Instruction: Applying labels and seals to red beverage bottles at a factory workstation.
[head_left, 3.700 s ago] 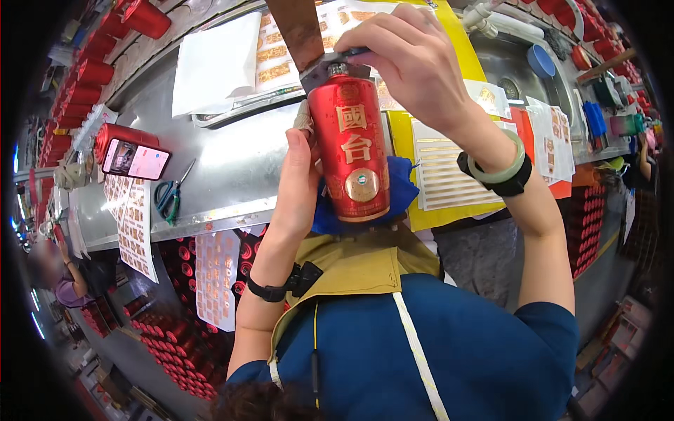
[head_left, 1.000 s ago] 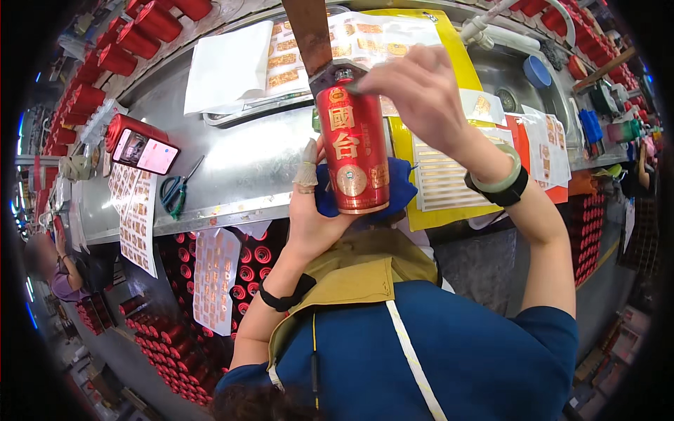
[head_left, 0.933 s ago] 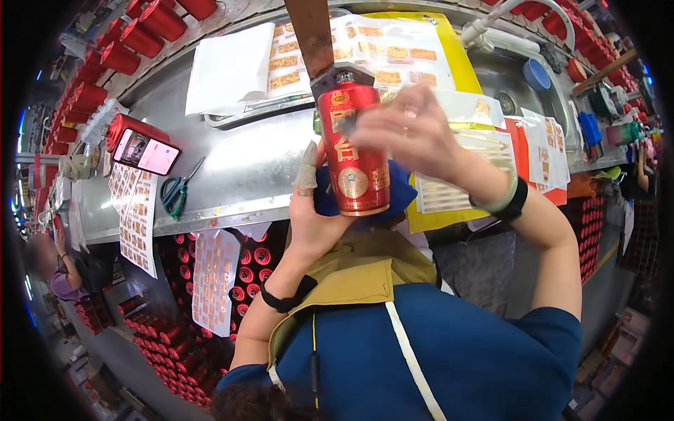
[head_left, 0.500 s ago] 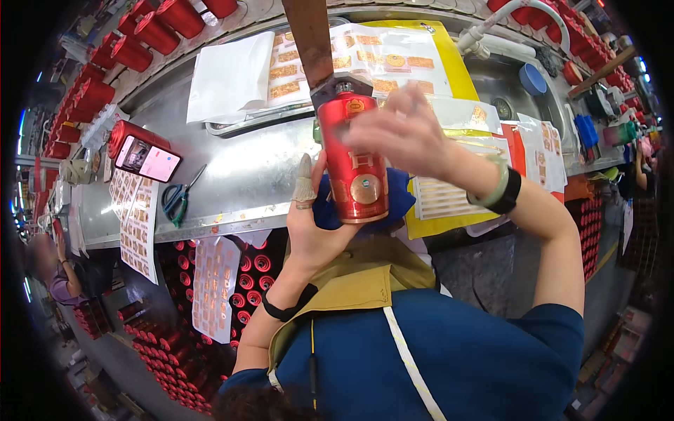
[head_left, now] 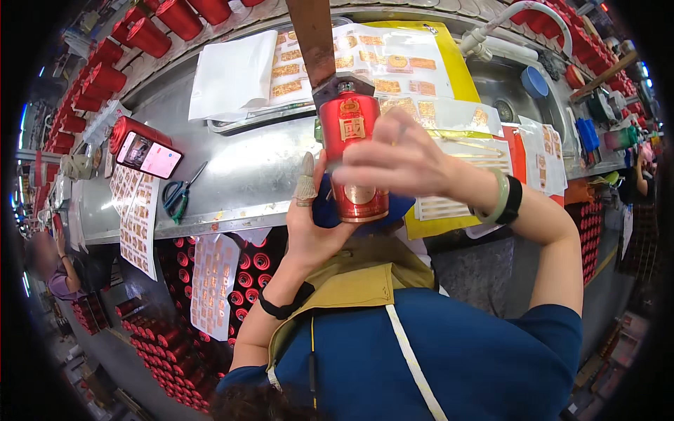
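A red bottle (head_left: 351,112) with gold lettering and a gold round emblem stands neck-away from me, its neck against a dark bracket (head_left: 344,83) on a wooden post (head_left: 311,35). My left hand (head_left: 314,235) grips the bottle's lower left side and base; a ribbed cover sits on one finger. Over the bottle's front hovers or rubs my right hand (head_left: 407,158), smeared by motion, so I cannot tell whether it touches. It hides part of the lower lettering and emblem. A blue cloth (head_left: 399,208) lies behind the base.
Decal sheets (head_left: 400,63) and white paper (head_left: 232,74) cover the far metal bench. Left are a phone (head_left: 151,156) against a red bottle, scissors (head_left: 179,196) and another decal sheet (head_left: 137,224). A sink (head_left: 502,81) is right. Red bottles stand around; a person (head_left: 63,270) is far left.
My right hand has moved down the bottle's front, uncovering the upper gold character and covering more of the emblem. My left hand keeps its grip.
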`<action>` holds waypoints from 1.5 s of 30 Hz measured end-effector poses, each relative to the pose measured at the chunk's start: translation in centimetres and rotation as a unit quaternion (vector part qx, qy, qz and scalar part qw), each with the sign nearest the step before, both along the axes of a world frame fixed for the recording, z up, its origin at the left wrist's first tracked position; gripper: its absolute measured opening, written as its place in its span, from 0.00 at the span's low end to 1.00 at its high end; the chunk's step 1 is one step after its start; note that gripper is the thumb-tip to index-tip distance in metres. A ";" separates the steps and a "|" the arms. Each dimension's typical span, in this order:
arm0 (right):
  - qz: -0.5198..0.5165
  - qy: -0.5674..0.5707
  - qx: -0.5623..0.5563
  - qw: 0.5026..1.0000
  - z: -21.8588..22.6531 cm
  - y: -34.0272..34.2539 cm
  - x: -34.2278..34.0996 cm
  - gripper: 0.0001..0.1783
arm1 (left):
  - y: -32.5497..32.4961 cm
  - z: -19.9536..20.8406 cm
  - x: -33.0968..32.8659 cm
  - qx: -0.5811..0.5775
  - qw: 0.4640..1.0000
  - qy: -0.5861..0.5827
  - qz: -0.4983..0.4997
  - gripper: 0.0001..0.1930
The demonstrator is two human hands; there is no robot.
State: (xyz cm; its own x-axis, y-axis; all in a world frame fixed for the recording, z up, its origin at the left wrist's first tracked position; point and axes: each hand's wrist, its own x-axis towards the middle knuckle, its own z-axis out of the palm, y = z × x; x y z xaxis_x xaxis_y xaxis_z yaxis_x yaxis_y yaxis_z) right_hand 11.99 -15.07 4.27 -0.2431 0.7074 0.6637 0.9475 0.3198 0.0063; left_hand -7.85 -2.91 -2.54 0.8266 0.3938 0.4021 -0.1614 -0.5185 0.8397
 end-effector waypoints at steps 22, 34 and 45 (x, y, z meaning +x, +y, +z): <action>-0.148 0.137 0.024 0.979 -3.5 -3.7 -3.1 0.11 | -0.1 0.3 0.2 -0.009 0.997 0.065 -0.033 0.58; -0.024 0.183 -0.021 0.983 -2.5 -5.8 -7.3 0.11 | -0.1 0.5 0.3 0.077 0.995 0.047 0.034 0.52; -0.114 0.233 -0.024 0.966 -1.6 -5.3 -6.5 0.12 | 0.3 -0.8 0.5 -0.047 0.993 0.108 -0.009 0.55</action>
